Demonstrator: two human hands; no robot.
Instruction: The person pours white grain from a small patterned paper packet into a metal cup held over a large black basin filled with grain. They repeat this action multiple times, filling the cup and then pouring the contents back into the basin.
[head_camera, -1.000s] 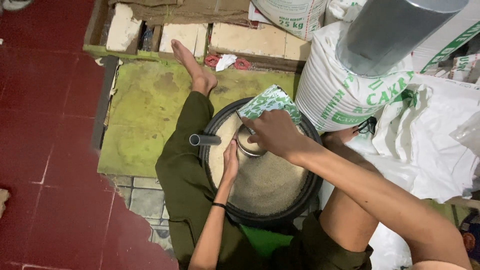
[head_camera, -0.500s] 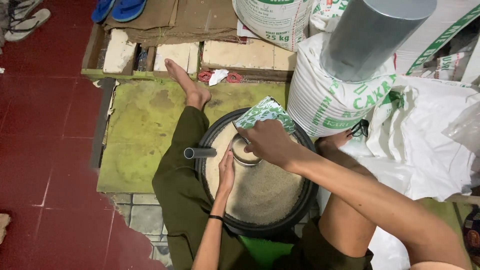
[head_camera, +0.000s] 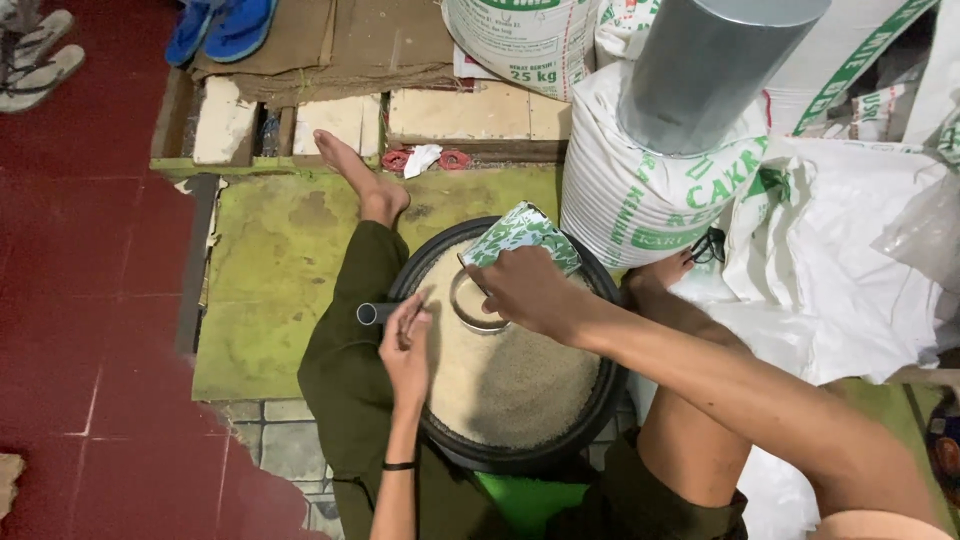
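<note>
A black round basin (head_camera: 455, 450) filled with pale rice (head_camera: 510, 380) sits between my legs on the floor. My right hand (head_camera: 530, 290) grips a green-and-white patterned tin can (head_camera: 520, 235), tilted with its round metal mouth (head_camera: 475, 300) down on the rice. My left hand (head_camera: 405, 345) lies flat at the basin's left edge, fingers pointing toward the can's mouth and holding nothing. A short grey tube (head_camera: 375, 313) pokes out at the rim just beside its fingertips.
White printed sacks (head_camera: 640, 190) stand right of the basin, with a grey metal cylinder (head_camera: 700, 70) on top. A green mat (head_camera: 270, 290) lies under my left leg, on a red tiled floor (head_camera: 90, 300). Blue sandals (head_camera: 220, 25) and grey sandals (head_camera: 35, 55) lie beyond.
The view has tilted up, so everything sits lower in the picture. Both hands stay in about the same place over the basin, the can still mouth-down on the rice.
</note>
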